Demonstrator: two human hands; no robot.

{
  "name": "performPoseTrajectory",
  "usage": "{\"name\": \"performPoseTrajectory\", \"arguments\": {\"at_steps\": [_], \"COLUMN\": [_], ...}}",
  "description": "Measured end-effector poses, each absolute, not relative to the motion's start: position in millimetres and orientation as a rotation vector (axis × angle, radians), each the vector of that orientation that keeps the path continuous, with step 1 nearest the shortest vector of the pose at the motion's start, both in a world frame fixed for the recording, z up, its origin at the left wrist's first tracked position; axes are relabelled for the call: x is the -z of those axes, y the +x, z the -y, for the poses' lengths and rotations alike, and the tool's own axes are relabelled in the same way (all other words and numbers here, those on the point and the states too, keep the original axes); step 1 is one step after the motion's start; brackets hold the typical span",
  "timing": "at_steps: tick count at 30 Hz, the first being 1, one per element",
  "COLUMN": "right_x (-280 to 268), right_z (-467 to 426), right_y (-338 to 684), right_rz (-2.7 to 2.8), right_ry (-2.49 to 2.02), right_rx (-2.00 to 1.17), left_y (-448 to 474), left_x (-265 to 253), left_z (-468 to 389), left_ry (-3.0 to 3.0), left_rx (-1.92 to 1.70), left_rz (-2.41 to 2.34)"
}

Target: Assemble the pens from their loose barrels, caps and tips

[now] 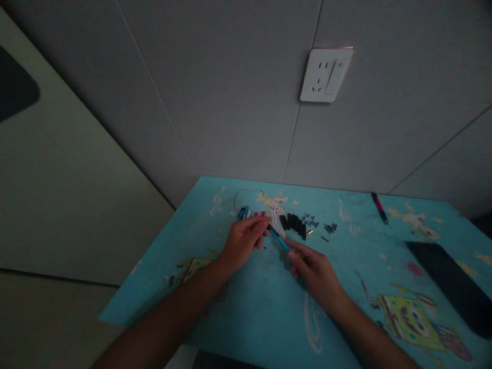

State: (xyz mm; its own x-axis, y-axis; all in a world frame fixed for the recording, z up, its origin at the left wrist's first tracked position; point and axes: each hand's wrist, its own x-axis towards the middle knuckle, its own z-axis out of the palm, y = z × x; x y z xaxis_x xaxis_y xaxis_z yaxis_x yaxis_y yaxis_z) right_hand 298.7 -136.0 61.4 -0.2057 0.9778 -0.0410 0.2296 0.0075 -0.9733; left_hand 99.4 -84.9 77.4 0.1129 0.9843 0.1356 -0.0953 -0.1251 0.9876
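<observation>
The blue pen is held just above the counter, between the two hands and on the near side of a row of thin white rods. The right hand pinches its blue end between thumb and forefinger; the left hand has thumb and forefinger closed at the dark end, though the exact contact there is too small to make out. The pen's long axis slants across the counter, the dark end pointing away and to the left, the blue end toward the person and to the right. It should be light and stiff, probably smooth plastic that could slip or roll in a loose hold. The blue barrel looks the surest place to grip, with a gentler pinch at the dark end in case the parts there are slim. Black tubes and small dark bits lie beyond, to the right.
</observation>
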Motion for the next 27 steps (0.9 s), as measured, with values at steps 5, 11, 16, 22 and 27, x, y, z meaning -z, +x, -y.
{"name": "performPoseTrajectory", "arguments": {"at_steps": [5,11,16,22,27], "right_x": [-62,-63,-62,-62,-67], "right_z": [136,136,136,138,141], "right_y": [300,302,302,299,298], "right_rz": [1.552,1.551,1.517,1.555,1.622], "right_ry": [-1.271,-1.307,-1.316,-1.337,-1.349], "right_rx": [-1.263,-1.207,-1.155,-1.108,-1.046], "left_y": [97,73,76,89,90], "left_x": [-76,-80,-71,-65,-69], "left_z": [81,62,64,71,73], "left_ry": [1.398,1.892,2.251,2.279,2.245], "left_rx": [-1.151,-1.011,-0.436,-0.259,-0.185], "left_rz": [-0.989,-1.433,-1.778,-1.813,-1.843]}}
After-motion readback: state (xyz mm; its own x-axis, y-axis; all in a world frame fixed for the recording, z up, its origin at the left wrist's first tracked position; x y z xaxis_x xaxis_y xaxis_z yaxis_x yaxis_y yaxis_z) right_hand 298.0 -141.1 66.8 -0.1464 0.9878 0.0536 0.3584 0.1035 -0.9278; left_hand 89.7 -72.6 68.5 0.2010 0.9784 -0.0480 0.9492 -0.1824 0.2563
